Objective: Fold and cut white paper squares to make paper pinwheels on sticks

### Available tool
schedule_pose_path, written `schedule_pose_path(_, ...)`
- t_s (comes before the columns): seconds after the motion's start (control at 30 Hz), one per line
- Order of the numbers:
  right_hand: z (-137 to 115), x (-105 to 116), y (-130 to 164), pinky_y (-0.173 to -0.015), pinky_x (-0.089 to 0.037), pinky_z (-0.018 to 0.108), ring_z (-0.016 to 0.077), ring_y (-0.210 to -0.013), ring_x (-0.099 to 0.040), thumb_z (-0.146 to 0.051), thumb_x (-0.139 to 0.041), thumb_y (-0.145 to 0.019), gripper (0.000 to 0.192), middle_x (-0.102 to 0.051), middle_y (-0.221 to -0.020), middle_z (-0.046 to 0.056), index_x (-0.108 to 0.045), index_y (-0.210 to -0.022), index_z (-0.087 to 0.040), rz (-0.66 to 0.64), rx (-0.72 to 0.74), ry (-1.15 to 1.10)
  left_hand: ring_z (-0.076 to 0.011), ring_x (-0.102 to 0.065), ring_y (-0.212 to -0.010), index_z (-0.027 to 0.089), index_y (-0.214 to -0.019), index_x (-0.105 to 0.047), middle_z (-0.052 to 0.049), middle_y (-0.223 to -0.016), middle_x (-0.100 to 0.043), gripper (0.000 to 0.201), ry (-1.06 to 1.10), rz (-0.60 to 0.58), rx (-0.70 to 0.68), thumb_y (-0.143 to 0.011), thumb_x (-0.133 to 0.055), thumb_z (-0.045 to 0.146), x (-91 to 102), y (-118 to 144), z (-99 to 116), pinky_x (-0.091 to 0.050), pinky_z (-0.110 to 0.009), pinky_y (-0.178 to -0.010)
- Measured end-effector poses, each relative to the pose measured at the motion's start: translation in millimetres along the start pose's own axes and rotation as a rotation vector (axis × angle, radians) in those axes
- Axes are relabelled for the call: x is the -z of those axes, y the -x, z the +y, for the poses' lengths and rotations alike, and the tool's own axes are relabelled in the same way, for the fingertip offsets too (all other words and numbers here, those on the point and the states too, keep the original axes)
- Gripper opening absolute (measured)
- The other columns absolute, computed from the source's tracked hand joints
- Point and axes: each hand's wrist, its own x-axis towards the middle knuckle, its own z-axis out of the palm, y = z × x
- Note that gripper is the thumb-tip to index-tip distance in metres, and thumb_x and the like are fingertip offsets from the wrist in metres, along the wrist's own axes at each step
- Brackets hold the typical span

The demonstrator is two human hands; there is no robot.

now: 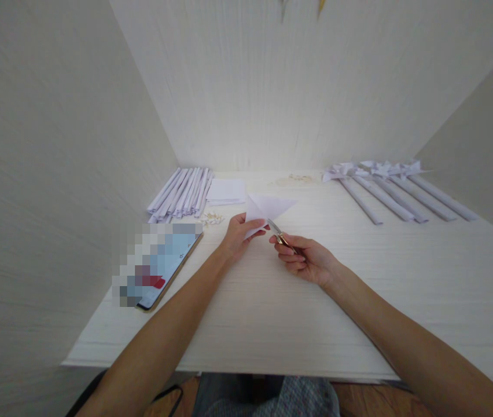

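Note:
My left hand (238, 234) pinches a folded sheet of white paper (268, 207), thumb on top, its pointed end reaching to the right. In my right hand (305, 258) is a small knife (274, 226) with a silver blade, a gold-coloured collar and a dark handle. The blade's tip meets the paper's near edge close to my left thumb; whether it is in a fold I cannot tell. Both hands are above the middle of the white table (246, 313).
To the left lie rolled paper sticks (183, 194), a stack of square paper (226, 191), small pale bits (212, 218) and a phone (168, 269). Several paper pinwheels on sticks (396, 194) lie at the back right. More small bits (301, 178) are near the back wall (255, 104).

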Motion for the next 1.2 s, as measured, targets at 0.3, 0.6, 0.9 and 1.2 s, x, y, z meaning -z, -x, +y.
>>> schedule_pose_path(0.3,0.4,0.1,-0.4,-0.029,-0.015,0.009,0.0013,-0.035,-0.015,-0.019,-0.037,-0.088,0.023,-0.034,-0.05,-0.007,-0.058,-0.081,-0.01,0.005,0.0,0.005,-0.011,-0.056,-0.06,0.014,-0.065,-0.065,-0.001,-0.066,-0.065,0.021,-0.017,0.011,0.001,-0.048,-0.073,0.023,0.6,-0.9,-0.6,-0.043,-0.025,-0.061)
schedule_pose_path(0.6,0.1,-0.6,-0.8,-0.029,-0.014,0.009,0.0016,-0.036,-0.014,-0.019,-0.035,-0.089,0.026,-0.033,-0.049,-0.007,-0.058,-0.082,-0.01,0.006,0.0,0.0,-0.0103,-0.056,-0.058,0.014,-0.064,-0.065,-0.001,-0.066,-0.065,0.021,0.001,0.027,0.009,-0.046,-0.074,0.022,-1.6,0.8,1.5,-0.043,-0.024,-0.06)
schedule_pose_path(0.9,-0.3,-1.2,-0.4,-0.029,-0.014,0.009,0.0017,-0.037,-0.012,-0.018,-0.035,-0.089,0.026,-0.031,-0.05,-0.007,-0.059,-0.081,-0.01,0.011,0.002,0.007,-0.0109,-0.056,-0.059,0.014,-0.065,-0.065,-0.001,-0.066,-0.066,0.021,-0.008,0.017,0.014,-0.047,-0.073,0.023,-0.9,0.6,0.5,-0.043,-0.026,-0.062)
schedule_pose_path(1.2,-0.2,-2.1,-0.6,-0.029,-0.016,0.008,0.0017,-0.036,-0.015,-0.019,-0.032,-0.09,0.029,-0.033,-0.05,-0.006,-0.059,-0.082,-0.009,0.022,-0.002,0.002,-0.011,-0.057,-0.059,0.014,-0.066,-0.065,-0.001,-0.067,-0.066,0.022,0.002,0.015,0.019,-0.047,-0.073,0.022,0.2,-0.6,-0.4,-0.044,-0.026,-0.062)
